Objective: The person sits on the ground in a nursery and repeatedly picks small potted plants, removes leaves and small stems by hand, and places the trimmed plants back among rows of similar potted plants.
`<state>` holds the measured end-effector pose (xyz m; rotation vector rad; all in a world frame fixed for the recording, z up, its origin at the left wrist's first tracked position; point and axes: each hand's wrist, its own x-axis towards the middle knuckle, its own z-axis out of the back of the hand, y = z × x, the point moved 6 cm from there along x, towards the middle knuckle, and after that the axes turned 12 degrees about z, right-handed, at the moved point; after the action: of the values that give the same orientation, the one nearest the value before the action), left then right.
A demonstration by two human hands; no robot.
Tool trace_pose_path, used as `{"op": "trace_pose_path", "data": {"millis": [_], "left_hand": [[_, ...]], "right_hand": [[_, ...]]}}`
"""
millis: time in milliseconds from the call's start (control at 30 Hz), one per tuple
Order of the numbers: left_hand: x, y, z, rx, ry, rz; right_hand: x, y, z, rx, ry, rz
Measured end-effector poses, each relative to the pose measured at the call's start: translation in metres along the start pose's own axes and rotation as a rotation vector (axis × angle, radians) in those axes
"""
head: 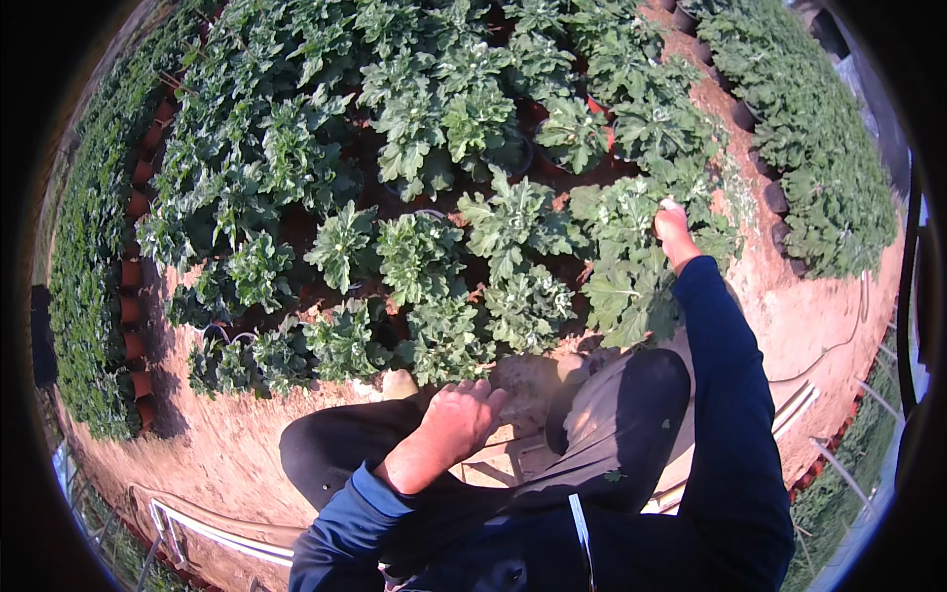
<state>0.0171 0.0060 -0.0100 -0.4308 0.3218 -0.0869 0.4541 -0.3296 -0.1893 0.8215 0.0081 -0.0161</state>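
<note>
Rows of potted leafy green plants (418,255), chrysanthemum-like in their lobed leaves, stand before me. My right hand (672,226) reaches out to the right among the leaves of a plant (625,211); its fingertips are partly hidden, and whether they grip a leaf or stem cannot be told. My left hand (462,422) is near my left knee, palm down with the fingers curled, close to the near edge of a front-row plant (447,344). The underside of the left hand is hidden, so I cannot tell whether it holds anything.
Dense plant rows in reddish pots (131,311) run along the left, and another row in dark pots (777,198) along the right. Bare soil paths (784,311) lie between them. White pipes (222,534) lie on the ground behind me; a thin hose (828,349) curves at the right.
</note>
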Motion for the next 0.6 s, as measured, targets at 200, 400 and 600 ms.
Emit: {"op": "trace_pose_path", "data": {"millis": [200,400,600], "left_hand": [[-0.006,-0.012,0.008,0.054,0.18,-0.012],[0.005,-0.016,0.021,0.042,-0.008,-0.115],[0.005,0.0,0.025,0.012,0.081,-0.031]], "right_hand": [[-0.065,0.214,0.013,0.07,0.104,0.755],[-0.05,0.205,-0.118,0.461,0.67,0.342],[0.001,0.15,-0.221,0.415,0.551,0.104]]}}
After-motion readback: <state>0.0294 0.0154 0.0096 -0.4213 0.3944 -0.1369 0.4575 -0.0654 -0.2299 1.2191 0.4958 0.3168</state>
